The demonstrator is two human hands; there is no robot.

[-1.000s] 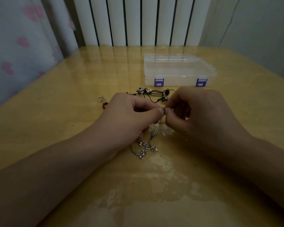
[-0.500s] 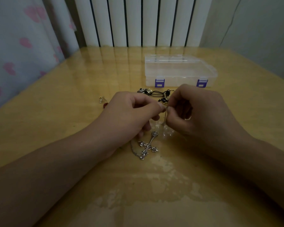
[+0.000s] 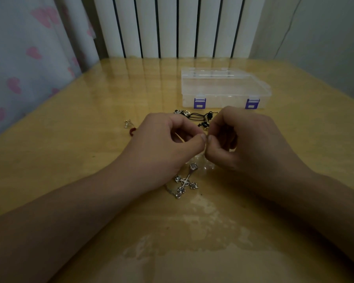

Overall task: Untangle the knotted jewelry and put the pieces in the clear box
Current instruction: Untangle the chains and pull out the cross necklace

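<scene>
Silver cross-shaped pendant with flower-like tips (image 3: 185,181) lying flat on the glossy yellow wooden table (image 3: 70,160), just below the two hands, with a thin chain beside it. Left hand (image 3: 164,144) and right hand (image 3: 245,139) meeting thumb tip to thumb tip above the pendant, both with fingers curled narrow and pinching something very small between them; too tiny and too dark to say if a knot, a clasp or a link.

Compared with a second ago, almost no change: same pinch, same place, pendant not moved. Probably still working on one stubborn knot, so the task only at its beginning.

Behind the hands, a bundle of black cord with small metal charms (image 3: 200,117), partly covered by the knuckles. To the left, a small silver piece (image 3: 128,123) and a red curved bit (image 3: 132,131), half hidden by the left hand. Further back, clear plastic box with purple latches (image 3: 223,88), lid closed, nothing visible inside.
</scene>
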